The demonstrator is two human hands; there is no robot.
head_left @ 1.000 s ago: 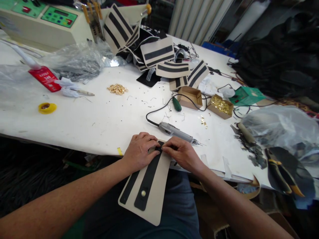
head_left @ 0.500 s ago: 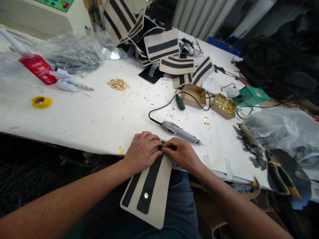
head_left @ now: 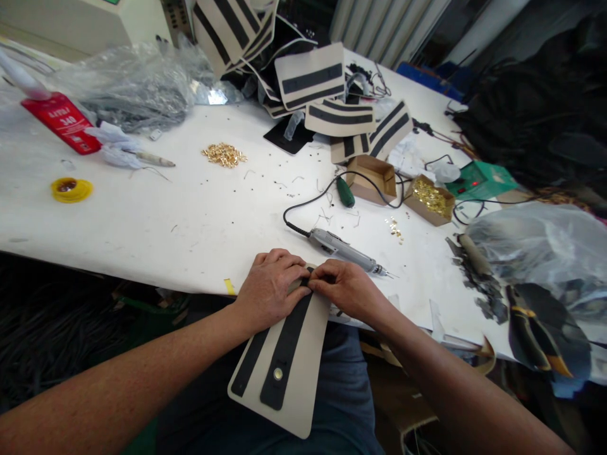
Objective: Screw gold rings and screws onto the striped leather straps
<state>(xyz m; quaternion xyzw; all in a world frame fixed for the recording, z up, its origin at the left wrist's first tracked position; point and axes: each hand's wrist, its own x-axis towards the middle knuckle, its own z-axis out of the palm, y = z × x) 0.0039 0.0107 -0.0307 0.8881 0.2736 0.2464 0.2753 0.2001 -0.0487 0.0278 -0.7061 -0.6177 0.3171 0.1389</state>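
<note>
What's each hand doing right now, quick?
Left hand: closed on the beige panel near its far end.
Right hand: fingertips pinched together at the black strip; can't tell what's between them.

Saw a red bottle (head_left: 61, 121) and, nearer, a yellow roll (head_left: 71, 189) on the white bench (head_left: 142, 234), well left of the fingers (head_left: 327, 278). Noted crumpled clear plastic (head_left: 128, 91) beyond the fingers, also leftward. Made out a green box (head_left: 493, 181) with a red light (head_left: 475, 182) beyond them rightward, then black-and-yellow pliers (head_left: 525, 332) near a clear bag (head_left: 526, 246), well right of the fingers.
</note>
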